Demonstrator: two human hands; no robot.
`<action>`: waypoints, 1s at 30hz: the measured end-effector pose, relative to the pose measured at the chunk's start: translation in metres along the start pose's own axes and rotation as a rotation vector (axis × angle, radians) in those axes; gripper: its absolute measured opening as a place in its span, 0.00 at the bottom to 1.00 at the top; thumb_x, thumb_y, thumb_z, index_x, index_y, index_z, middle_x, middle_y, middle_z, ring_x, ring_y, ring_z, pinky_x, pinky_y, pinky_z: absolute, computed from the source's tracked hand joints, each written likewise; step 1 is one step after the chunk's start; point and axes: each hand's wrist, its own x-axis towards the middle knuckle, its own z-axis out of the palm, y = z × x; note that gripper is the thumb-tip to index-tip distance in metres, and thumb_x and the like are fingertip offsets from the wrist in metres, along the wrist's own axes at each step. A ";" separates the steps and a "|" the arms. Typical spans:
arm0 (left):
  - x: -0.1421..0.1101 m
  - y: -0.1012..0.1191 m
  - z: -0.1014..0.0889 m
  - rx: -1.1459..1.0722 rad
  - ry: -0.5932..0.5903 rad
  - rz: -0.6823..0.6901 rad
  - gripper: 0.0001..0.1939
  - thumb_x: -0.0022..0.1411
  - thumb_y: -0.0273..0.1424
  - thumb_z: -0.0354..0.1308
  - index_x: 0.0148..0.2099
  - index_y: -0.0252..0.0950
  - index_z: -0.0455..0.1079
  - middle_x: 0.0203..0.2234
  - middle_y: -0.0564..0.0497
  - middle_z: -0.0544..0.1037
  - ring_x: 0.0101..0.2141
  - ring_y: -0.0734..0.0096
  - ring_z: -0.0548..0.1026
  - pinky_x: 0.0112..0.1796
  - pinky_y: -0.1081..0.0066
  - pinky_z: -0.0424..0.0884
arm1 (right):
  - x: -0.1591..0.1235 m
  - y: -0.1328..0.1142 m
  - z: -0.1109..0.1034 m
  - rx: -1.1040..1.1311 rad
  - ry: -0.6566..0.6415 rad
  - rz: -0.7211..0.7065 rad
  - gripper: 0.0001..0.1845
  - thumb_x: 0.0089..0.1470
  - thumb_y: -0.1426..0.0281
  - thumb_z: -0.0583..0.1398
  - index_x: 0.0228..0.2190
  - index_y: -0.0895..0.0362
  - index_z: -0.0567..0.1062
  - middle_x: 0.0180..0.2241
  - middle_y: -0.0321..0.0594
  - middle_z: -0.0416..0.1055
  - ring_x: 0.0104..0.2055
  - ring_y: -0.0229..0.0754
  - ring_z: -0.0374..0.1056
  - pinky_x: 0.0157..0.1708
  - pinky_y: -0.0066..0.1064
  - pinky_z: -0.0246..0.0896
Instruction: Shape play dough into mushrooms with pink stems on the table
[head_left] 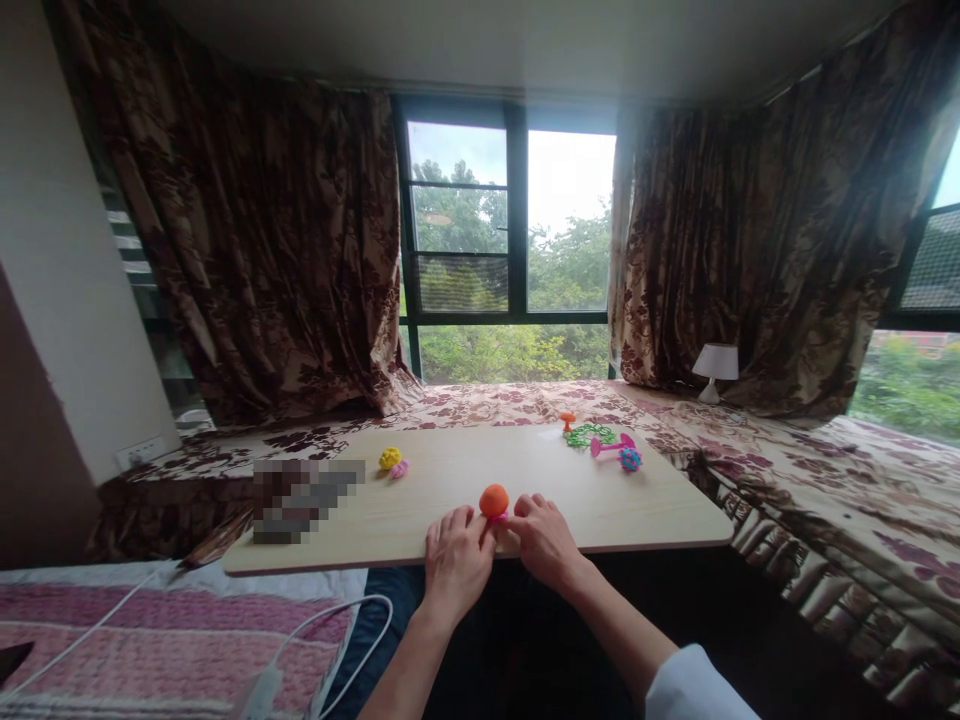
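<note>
Near the front edge of the board, an orange ball [494, 500] rests on top of a small pink piece [498, 517], which is mostly hidden by fingers. My left hand [459, 558] grips this piece from the left, its fingers curled and the thumb side against it. From the right, my right hand [546, 535] pinches at the same piece with bent fingers. A yellow knobbly ball [390, 459] and a pink knobbly piece [400, 469] lie together, farther off to the left.
At the board's [465, 460] back right lie an orange spool-shaped piece [568, 421], a green tangled loop [585, 436], a magenta dumbbell-shaped piece [613, 446] and a blue knobbly ball [631, 460]. A blurred patch covers the left end. A white cable [386, 605] loops at lower left.
</note>
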 end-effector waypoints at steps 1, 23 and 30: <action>0.000 0.000 0.000 0.002 0.005 -0.004 0.14 0.61 0.34 0.44 0.42 0.44 0.70 0.43 0.48 0.70 0.46 0.62 0.64 0.50 0.62 0.51 | -0.001 0.000 0.000 0.000 0.006 0.004 0.13 0.55 0.72 0.54 0.39 0.45 0.74 0.36 0.39 0.65 0.39 0.42 0.56 0.37 0.32 0.47; 0.001 0.003 0.013 0.023 0.006 0.002 0.21 0.62 0.43 0.41 0.48 0.41 0.67 0.50 0.44 0.67 0.51 0.57 0.60 0.51 0.58 0.49 | 0.002 0.005 0.011 0.025 0.068 0.088 0.09 0.55 0.70 0.54 0.36 0.48 0.73 0.37 0.38 0.64 0.40 0.42 0.56 0.38 0.32 0.47; 0.003 0.001 0.014 0.031 -0.006 0.021 0.22 0.62 0.44 0.39 0.47 0.42 0.68 0.48 0.45 0.67 0.49 0.58 0.62 0.50 0.57 0.51 | 0.005 0.009 0.015 0.052 0.058 0.080 0.10 0.54 0.72 0.54 0.36 0.51 0.73 0.37 0.37 0.64 0.40 0.43 0.57 0.38 0.33 0.49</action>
